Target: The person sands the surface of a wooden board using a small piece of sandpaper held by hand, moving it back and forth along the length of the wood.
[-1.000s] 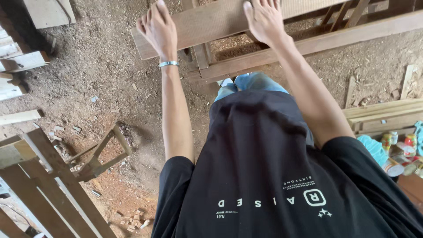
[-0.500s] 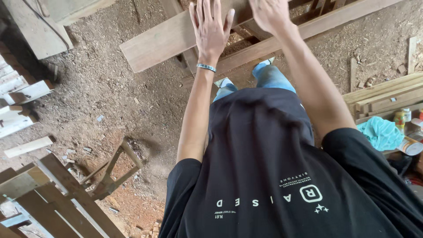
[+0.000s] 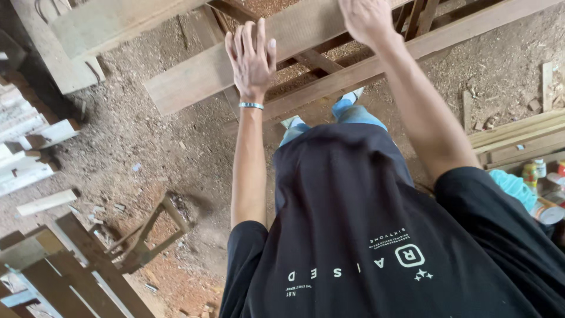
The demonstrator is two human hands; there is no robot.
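Arms stretch forward, left hand (image 3: 252,58) fingers spread, flat over wide plank (image 3: 235,59), right hand (image 3: 366,19) on it too, grip unclear; plank lies ahead, long axis 8-to-2 o'clock.

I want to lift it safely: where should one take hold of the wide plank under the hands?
Probably the near long edge of the wide plank, from the person's side, fingers curling under: it lies flat across the wooden frame, with its left end overhanging.
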